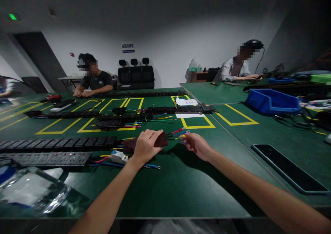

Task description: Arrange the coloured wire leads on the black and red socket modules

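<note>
My left hand [147, 145] is wrapped over a dark red socket block [161, 139], held just above the green table. Wires with ring terminals [182, 129] come out of the block's right end, in red, blue and yellow. At those wire ends, my right hand [197, 145] pinches one or more of them between thumb and fingers; which ones is hard to make out. Left of the block lie two long black socket strips [59, 145]. A small white circuit breaker [119, 157] with red, yellow and blue leads sits beside my left wrist.
A clear plastic bottle [33, 189] lies at the near left, a phone [288, 166] at the right. More socket strips [176, 109] and papers lie across the yellow-marked table [165, 199]. A blue bin [271, 101] stands at the right. Two co-workers [99, 80] sit farther back.
</note>
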Action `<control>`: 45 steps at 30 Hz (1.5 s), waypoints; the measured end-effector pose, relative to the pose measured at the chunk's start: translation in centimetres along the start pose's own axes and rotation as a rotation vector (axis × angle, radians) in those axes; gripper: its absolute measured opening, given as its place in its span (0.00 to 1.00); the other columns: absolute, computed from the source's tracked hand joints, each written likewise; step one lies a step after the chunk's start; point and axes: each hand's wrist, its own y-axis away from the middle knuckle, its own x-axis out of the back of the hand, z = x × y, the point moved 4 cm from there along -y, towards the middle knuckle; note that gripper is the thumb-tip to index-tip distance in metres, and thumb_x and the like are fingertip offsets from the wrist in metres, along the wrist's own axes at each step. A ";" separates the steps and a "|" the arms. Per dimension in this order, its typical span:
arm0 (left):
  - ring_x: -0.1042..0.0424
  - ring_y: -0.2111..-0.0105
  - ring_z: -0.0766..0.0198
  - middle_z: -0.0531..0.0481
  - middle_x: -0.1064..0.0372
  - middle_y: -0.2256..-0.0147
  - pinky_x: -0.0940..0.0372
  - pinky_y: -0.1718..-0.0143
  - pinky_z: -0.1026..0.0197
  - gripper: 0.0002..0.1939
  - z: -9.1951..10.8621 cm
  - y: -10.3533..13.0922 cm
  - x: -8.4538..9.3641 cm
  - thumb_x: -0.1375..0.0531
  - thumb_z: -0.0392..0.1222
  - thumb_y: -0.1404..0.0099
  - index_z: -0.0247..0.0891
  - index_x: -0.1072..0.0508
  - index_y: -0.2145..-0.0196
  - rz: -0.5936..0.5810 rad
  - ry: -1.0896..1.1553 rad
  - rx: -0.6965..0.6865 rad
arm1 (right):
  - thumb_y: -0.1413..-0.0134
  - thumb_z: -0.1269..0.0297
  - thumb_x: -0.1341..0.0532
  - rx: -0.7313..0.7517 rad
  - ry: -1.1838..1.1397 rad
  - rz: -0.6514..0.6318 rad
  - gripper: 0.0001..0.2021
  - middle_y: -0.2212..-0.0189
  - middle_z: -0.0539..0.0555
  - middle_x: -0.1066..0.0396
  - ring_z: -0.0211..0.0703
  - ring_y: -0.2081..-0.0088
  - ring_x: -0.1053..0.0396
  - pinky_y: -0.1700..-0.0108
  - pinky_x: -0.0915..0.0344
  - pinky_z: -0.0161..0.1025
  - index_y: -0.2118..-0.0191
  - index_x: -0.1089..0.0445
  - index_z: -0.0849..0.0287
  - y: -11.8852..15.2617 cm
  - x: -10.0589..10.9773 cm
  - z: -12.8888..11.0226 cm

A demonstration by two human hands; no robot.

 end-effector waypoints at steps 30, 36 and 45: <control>0.30 0.54 0.50 0.45 0.25 0.54 0.35 0.55 0.50 0.32 -0.7 0.1 -1.3 0.29 0.40 0.43 0.41 0.30 0.42 -0.165 -0.060 0.056 | 0.33 0.50 0.46 0.707 1.012 0.063 0.24 0.77 0.52 0.29 0.44 0.74 0.34 0.69 0.44 0.39 0.74 0.24 0.57 1.3 -0.4 -1.7; 0.29 0.54 0.49 0.45 0.25 0.55 0.34 0.55 0.49 0.31 -1.0 0.1 -1.5 0.29 0.40 0.44 0.41 0.29 0.43 -0.183 -0.061 0.048 | 0.33 0.51 0.46 0.696 1.047 0.012 0.23 0.77 0.52 0.30 0.42 0.74 0.34 0.69 0.44 0.37 0.73 0.23 0.57 1.4 -1.0 -1.6; 0.29 0.55 0.49 0.44 0.25 0.54 0.33 0.55 0.49 0.33 -0.9 -0.2 -0.6 0.28 0.38 0.45 0.39 0.30 0.42 -0.145 -0.068 0.070 | 0.38 0.47 0.44 0.405 0.589 -0.038 0.22 0.74 0.51 0.31 0.35 0.80 0.41 0.79 0.48 0.34 0.67 0.23 0.60 0.4 -0.5 -0.8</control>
